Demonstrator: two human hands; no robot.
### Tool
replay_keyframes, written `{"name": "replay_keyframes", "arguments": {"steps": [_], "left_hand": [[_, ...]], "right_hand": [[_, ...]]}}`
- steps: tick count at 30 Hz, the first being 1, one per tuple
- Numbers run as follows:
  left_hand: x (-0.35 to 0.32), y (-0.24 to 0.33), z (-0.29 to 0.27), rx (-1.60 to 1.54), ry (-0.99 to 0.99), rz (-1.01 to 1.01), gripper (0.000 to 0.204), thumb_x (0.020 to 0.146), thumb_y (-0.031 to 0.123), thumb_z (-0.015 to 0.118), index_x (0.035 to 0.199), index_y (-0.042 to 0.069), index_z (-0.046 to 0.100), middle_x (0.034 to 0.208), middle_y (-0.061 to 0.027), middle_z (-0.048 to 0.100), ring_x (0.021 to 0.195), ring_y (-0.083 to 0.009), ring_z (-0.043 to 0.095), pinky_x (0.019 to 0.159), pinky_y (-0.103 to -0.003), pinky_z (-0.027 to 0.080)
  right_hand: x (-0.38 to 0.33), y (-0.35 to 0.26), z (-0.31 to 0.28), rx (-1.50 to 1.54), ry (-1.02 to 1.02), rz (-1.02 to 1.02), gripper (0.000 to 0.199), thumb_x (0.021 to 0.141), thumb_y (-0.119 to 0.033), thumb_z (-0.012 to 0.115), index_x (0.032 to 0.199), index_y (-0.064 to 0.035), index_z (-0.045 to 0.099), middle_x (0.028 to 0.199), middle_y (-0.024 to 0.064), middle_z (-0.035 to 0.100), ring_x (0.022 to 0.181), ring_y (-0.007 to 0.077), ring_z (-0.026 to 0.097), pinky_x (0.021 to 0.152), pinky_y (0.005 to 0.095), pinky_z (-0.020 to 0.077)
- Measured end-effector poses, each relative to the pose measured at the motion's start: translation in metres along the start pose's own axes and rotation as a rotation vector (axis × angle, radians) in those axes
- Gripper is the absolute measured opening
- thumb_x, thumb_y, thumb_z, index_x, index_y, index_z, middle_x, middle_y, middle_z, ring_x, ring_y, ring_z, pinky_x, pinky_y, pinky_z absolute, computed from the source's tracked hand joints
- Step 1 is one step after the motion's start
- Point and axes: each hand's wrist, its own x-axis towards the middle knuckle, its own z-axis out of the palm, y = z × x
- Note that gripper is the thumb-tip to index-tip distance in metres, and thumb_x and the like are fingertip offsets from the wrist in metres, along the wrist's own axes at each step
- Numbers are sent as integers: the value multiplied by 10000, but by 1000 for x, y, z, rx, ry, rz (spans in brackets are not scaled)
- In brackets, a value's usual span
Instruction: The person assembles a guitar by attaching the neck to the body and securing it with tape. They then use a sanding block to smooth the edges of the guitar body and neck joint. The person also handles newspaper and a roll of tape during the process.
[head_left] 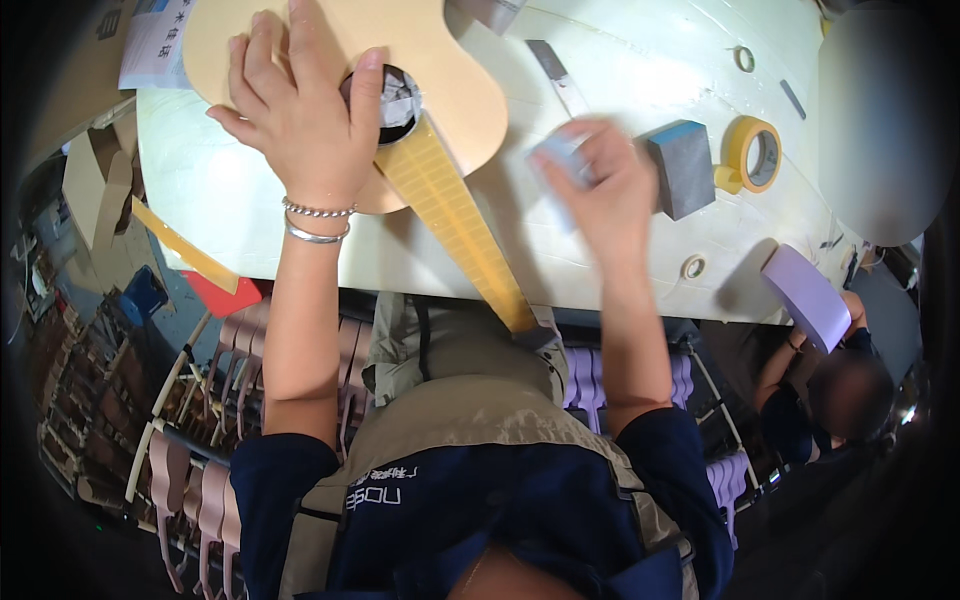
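A pale guitar body lies on the white table, its neck coming toward me past the near edge. Yellow tape covers the fretboard. My left hand rests on the guitar's top with fingers spread, the thumb beside the sound hole, where crumpled paper shows. To the right of the guitar, above the table, my right hand pinches a small whitish-blue piece. Motion blurs it, so its kind is unclear. Close to that hand stands a grey block with a blue top edge.
Right of the block are a yellow tape roll and a small roll. A flat strip lies farther back. At the right, another person holds a purple curved piece. Racks of pink necks and purple necks stand below the table.
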Motion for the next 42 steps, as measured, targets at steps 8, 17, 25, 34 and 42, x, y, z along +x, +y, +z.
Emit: {"name": "replay_keyframes", "arguments": {"steps": [8,17,25,34,42], "left_hand": [[1,1,0,-4,16,23,668,910,559,485,1431,150,402,1429,-151,343,1337,-387,279,1008,-690,150],[8,-5,-10,-11,-27,134,633,917,536,479,1396,124,446,1365,-186,394,1251,-383,317,1036,-579,156],[12,5,-22,10,-56,93,681,864,448,560,1388,32,431,1316,-235,409,1209,-406,357,1032,-535,223],[13,4,-24,73,-115,99,677,878,451,521,1392,22,423,1339,-238,391,1234,-417,338,1044,-549,198],[13,5,-20,74,-121,100,653,895,443,487,1403,38,416,1363,-244,375,1262,-423,314,1053,-576,173]], "right_hand": [[54,27,-89,-756,328,-138,846,785,-444,739,1394,12,369,1306,292,481,1226,411,454,1028,449,361],[-12,-10,-39,-378,143,-291,825,626,-225,829,1381,-203,498,1117,179,483,949,311,533,786,407,490],[-25,-26,36,-488,184,-487,584,691,-431,767,1234,-259,633,1246,246,503,969,344,551,772,381,497],[-7,-45,48,-537,242,-472,511,709,-368,769,1198,-281,649,1234,178,514,987,338,555,778,379,509],[12,-57,56,-587,257,-480,543,703,-369,777,1219,-261,646,1226,191,507,928,319,550,756,362,500]]}}
